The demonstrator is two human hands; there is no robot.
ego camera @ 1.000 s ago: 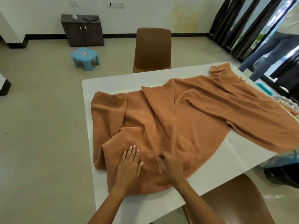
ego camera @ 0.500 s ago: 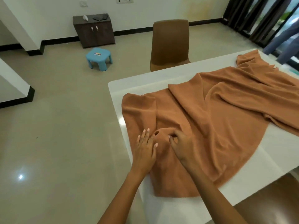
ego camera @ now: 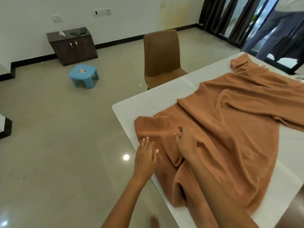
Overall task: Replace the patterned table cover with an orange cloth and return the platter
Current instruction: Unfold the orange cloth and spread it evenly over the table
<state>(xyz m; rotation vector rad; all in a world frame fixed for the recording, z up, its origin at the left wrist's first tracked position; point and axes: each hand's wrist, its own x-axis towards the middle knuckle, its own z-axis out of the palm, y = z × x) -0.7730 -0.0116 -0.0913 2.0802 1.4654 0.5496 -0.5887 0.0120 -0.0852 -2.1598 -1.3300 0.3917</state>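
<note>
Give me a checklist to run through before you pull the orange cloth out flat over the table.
1. Left hand flat on the orange cloth: ok.
2. Right hand gripping a fold: cannot tell; fingers curl into the fabric.
3. Cloth free of objects: ok.
4. Cloth spread over the white table: not ok, bunched and creased, near corner bare.
5. Patterned cover off the table: ok.
6. Platter within reach: cannot tell, not in view.
</note>
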